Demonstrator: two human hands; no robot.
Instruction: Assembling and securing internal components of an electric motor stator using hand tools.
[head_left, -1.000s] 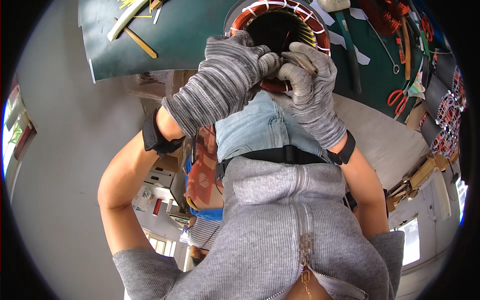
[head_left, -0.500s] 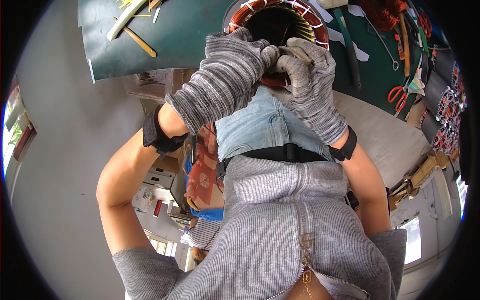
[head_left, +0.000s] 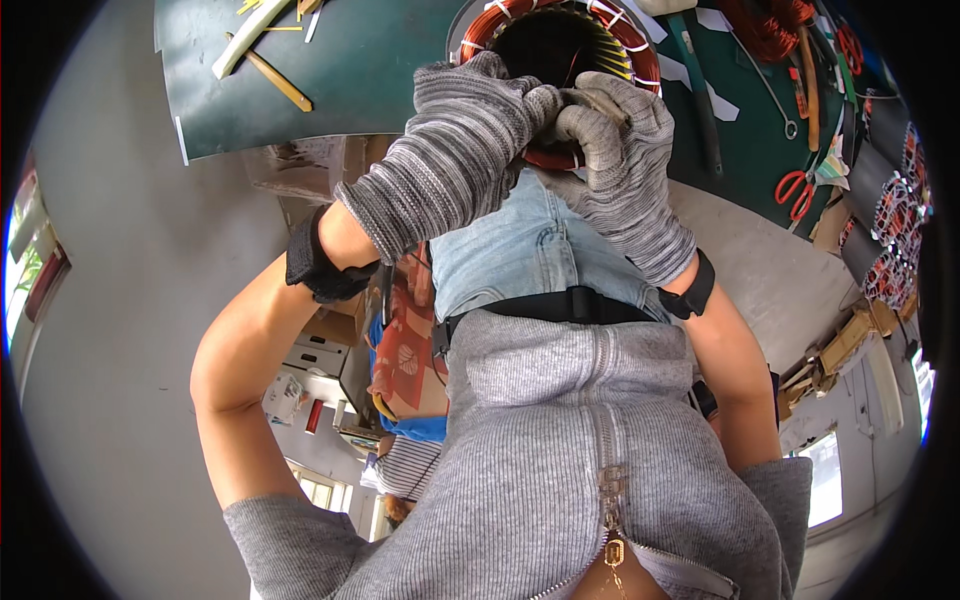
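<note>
A motor stator [head_left: 482,32] stands at the table's near edge. Red-brown copper windings ring its dark bore, bound with white lacing, and yellow strips line the inner wall. Both hands wear striped grey knitted gloves and meet over the stator's near rim. My left hand [head_left: 488,105] is closed, its fingertips pressed together at the bore's edge. Beside it, my right hand [head_left: 618,125] has curled fingers and a bent thumb, also closed. A thin reddish wire [head_left: 574,68] rises in the bore just above the fingertips. Whatever lies between the fingers is hidden by the gloves.
On the green table mat [head_left: 350,85], a pale curved tool [head_left: 245,40] and a wooden-handled tool [head_left: 283,84] lie to the left. Rightward are a dark bar [head_left: 700,100], white paper pieces, a looped metal rod [head_left: 768,88], red-handled scissors [head_left: 796,196] and bundled copper wire [head_left: 765,30].
Both hands stay at the stator's near rim. My right fingers have shifted slightly upward, and my left elbow sits a touch farther out.
</note>
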